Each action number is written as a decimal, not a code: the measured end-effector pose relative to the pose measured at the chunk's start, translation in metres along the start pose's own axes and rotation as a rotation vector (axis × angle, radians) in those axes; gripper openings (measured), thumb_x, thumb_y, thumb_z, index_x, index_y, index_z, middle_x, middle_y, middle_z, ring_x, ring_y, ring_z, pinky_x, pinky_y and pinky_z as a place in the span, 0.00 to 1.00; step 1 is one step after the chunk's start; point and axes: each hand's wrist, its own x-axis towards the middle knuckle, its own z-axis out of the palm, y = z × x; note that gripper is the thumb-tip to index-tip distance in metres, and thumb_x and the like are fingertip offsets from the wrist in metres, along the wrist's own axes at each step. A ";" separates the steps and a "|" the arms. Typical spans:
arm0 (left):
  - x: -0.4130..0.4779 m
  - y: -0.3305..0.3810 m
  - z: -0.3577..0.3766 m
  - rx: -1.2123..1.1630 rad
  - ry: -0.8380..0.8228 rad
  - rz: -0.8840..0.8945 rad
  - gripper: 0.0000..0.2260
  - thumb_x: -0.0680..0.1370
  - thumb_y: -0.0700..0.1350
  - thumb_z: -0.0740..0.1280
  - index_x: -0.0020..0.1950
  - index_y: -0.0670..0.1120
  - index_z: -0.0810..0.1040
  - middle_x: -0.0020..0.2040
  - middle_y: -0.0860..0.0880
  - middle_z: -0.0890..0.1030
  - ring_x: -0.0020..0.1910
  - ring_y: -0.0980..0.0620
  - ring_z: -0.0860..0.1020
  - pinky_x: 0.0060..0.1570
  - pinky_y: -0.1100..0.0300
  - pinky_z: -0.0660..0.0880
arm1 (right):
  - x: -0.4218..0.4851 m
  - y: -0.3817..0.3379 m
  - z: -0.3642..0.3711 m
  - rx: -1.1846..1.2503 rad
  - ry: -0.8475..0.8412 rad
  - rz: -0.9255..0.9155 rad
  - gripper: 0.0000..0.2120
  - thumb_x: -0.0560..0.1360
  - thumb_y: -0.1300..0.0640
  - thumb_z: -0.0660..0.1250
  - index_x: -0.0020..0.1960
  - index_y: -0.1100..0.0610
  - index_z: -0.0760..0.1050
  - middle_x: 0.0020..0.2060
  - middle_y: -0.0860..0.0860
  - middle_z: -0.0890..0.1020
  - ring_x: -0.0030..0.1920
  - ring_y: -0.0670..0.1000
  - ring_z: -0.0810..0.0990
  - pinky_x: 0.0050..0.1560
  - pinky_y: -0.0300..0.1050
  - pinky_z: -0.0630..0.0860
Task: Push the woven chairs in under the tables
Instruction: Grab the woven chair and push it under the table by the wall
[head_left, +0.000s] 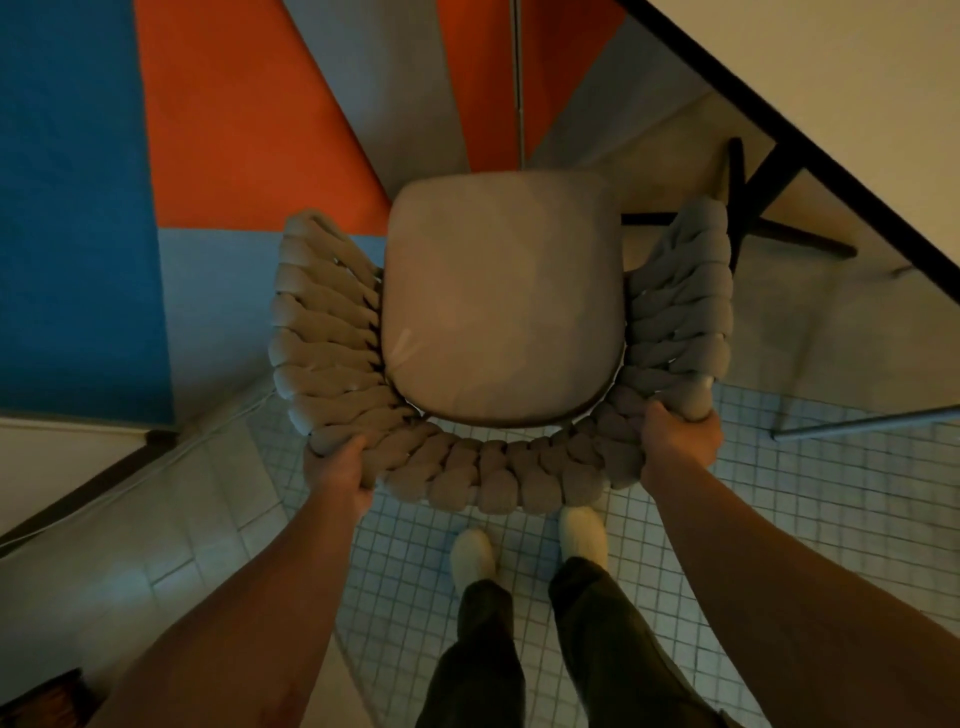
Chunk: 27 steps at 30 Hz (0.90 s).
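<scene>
Both hands are on the woven chair (498, 312), gripping the braided backrest (498, 480) rim. The chair sits on the floor right in front of me, seat facing away. It's not under the table (841, 88) yet: the tabletop is up-right, w/ the seat front near its black edge but apart. The chair's R armrest is close to the black table legs (763, 176).

How to do it well, imo:
- The chair points straight ahead but the table edge runs diagonal to the R, so turn it clockwise first. Push more w/ L, hold back w/ R.
- Then drive fwd so the seat goes in square to the edge.
- Watch the R armrest vs the table legs, a likely snag.
- The armrests may sit too high to clear the top, can't tell from here. Stop if they touch.
- Slide slow or lift a bit, since tile grout could catch the chair legs (hidden under the seat).
- Keep my slippers (584, 535) back from the chair.

Pose:
- L hand (340, 475) has fingers curled over the braid at the back-left corner, wrist toward me.
- R hand (678, 444) is wrapped on the back-right corner where the back meets the armrest. Fingertips are hidden on the far side, but it looks like a firm hold.
- Both forearms reach down & fwd, roughly symmetrical, converging on the backrest.
</scene>
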 end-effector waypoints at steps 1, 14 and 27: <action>0.003 -0.002 -0.001 -0.010 0.010 -0.010 0.25 0.75 0.34 0.73 0.70 0.49 0.75 0.61 0.42 0.81 0.55 0.41 0.83 0.46 0.45 0.82 | 0.000 0.001 0.001 0.004 0.006 -0.001 0.20 0.69 0.55 0.72 0.60 0.50 0.75 0.53 0.54 0.81 0.53 0.58 0.81 0.56 0.59 0.80; 0.007 0.012 0.004 0.084 -0.080 0.107 0.26 0.75 0.31 0.71 0.71 0.47 0.75 0.63 0.43 0.81 0.57 0.40 0.81 0.50 0.43 0.81 | -0.008 0.017 -0.014 0.100 0.041 0.023 0.18 0.73 0.58 0.71 0.62 0.54 0.74 0.50 0.52 0.76 0.51 0.55 0.78 0.58 0.57 0.78; 0.021 0.023 0.033 0.176 -0.247 0.148 0.25 0.76 0.31 0.71 0.71 0.45 0.75 0.60 0.43 0.81 0.55 0.42 0.82 0.51 0.43 0.80 | -0.019 0.036 -0.031 0.218 0.152 0.073 0.23 0.72 0.58 0.71 0.66 0.52 0.73 0.57 0.55 0.78 0.56 0.58 0.79 0.57 0.59 0.79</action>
